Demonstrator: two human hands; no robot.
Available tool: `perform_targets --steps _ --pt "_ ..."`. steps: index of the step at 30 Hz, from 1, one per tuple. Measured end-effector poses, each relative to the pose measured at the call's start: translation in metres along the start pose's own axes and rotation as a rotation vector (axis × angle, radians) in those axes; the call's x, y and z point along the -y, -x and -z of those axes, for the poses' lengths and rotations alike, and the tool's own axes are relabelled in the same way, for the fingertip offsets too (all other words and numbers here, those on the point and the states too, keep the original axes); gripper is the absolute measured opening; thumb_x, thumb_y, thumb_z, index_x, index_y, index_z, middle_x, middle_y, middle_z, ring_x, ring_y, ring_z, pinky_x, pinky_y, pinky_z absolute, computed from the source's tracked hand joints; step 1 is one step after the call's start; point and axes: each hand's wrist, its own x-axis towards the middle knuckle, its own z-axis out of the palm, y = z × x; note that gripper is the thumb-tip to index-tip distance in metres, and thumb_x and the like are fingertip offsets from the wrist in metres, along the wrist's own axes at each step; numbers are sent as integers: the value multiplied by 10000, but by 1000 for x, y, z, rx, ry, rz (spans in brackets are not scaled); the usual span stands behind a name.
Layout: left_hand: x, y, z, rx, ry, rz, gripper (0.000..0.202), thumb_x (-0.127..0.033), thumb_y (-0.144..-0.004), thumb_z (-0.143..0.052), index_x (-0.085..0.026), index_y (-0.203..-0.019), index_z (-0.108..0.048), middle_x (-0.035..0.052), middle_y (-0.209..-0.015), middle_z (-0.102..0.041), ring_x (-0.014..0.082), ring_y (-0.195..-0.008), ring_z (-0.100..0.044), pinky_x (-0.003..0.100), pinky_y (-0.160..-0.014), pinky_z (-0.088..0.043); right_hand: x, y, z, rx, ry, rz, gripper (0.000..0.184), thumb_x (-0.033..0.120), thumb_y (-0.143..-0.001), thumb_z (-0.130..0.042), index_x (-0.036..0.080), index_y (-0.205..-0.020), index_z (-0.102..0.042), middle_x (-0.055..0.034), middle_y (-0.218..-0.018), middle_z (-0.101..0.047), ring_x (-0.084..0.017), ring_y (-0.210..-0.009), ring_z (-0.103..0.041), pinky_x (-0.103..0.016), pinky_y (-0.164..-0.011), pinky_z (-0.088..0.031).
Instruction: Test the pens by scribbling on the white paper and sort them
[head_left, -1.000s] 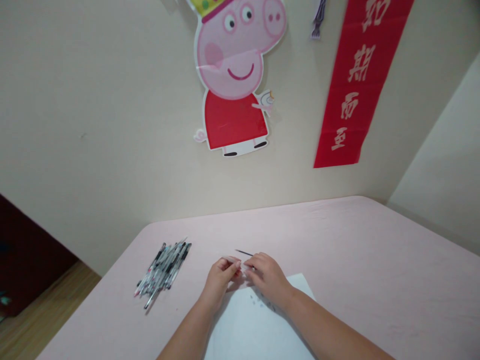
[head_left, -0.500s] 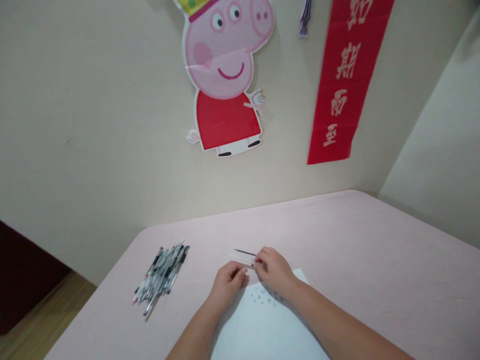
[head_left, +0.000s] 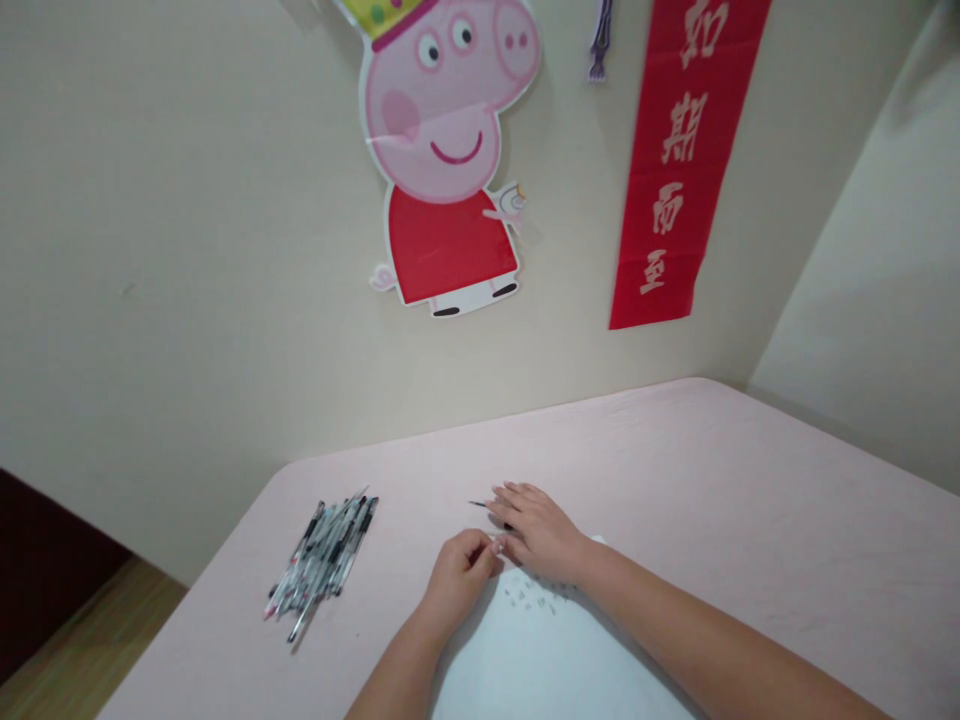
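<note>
My left hand (head_left: 459,580) rests at the upper left edge of a white sheet of paper (head_left: 540,665), thumb and forefinger pinched together. Whatever is between those fingertips is too small to make out. Just to its right, my right hand (head_left: 546,535) lies with fingers stretched out, palm down, over the top of the sheet. Under its fingers a thin dark pen refill (head_left: 475,503) pokes out to the left; the rest of it is covered. Small grey marks or bits (head_left: 536,597), which I cannot tell apart, show on the paper below the hands.
A heap of pens (head_left: 326,555), clear-barrelled with dark parts, lies on the left of the pink-covered table (head_left: 675,450). Behind the table stands a wall (head_left: 225,330) with a cartoon pig cutout (head_left: 450,240) and a red banner (head_left: 679,180).
My right hand has gone from a pinch beside the refill and clear tube to spread fingers covering them. My left hand has shifted slightly right, towards it.
</note>
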Motion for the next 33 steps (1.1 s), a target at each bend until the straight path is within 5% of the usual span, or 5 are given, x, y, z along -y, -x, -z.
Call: perform_targets --steps 3,7,18,33 --pt "-3 -1 0 -13 -29 8 289 -372 -832 -488 -175 -633 -557 6 -597 -575 143 -585 -506 249 -579 -374 -11 -9 -9 120 -54 111 425 247 -911 -445 212 -1330 -504 -101 -1470 -388 -237 -1362 -326 -445 -1126 -219" --pt "-6 -1 1 -14 -77 13 267 -338 -828 -479 -178 -626 -547 11 -615 -587 150 -600 -513 258 -593 -370 -21 -19 -27 110 -134 134 465 146 -895 -409 164 -1353 -481 -117 -1448 -413 -199 -1343 -369 -391 -1118 -276" --pt "-2 -1 1 14 -133 10 270 -337 -845 -455 -187 -636 -537 15 -637 -577 156 -625 -516 261 -601 -355 -50 -50 -44 -72 -125 -160 503 52 -856 -369 164 -1319 -529 -87 -1387 -498 -188 -1299 -432 -360 -1103 -302" --pt "-7 -2 2 44 -190 13 312 -352 -875 -422 -195 -628 -530 18 -661 -572 163 -660 -523 265 -630 -358 -191 -48 -6 -270 132 -612 591 -11 -772 -340 41 -1343 -483 -168 -1383 -484 -242 -1312 -413 -376 -1110 -289"
